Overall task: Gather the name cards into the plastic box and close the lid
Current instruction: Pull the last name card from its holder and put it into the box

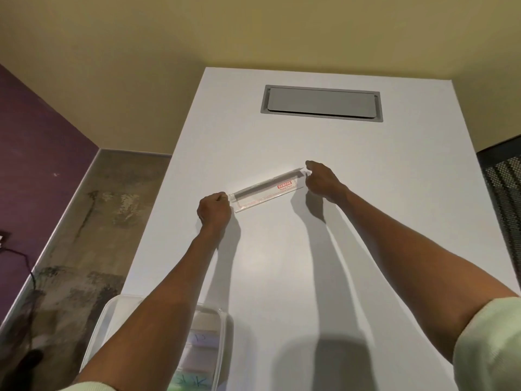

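Note:
A long clear name card holder [266,191] with a red label lies slanted in the middle of the white table [366,249]. My left hand [213,208] grips its near left end. My right hand [322,179] pinches its far right end. A clear plastic box [217,328] stands at the table's near left corner, partly hidden under my left forearm, with several cards lying inside. No lid on it can be made out.
A grey cable hatch [321,104] is set into the table's far end. The table's left edge drops to a concrete floor [84,235]. A dark mesh chair [504,187] stands at the right.

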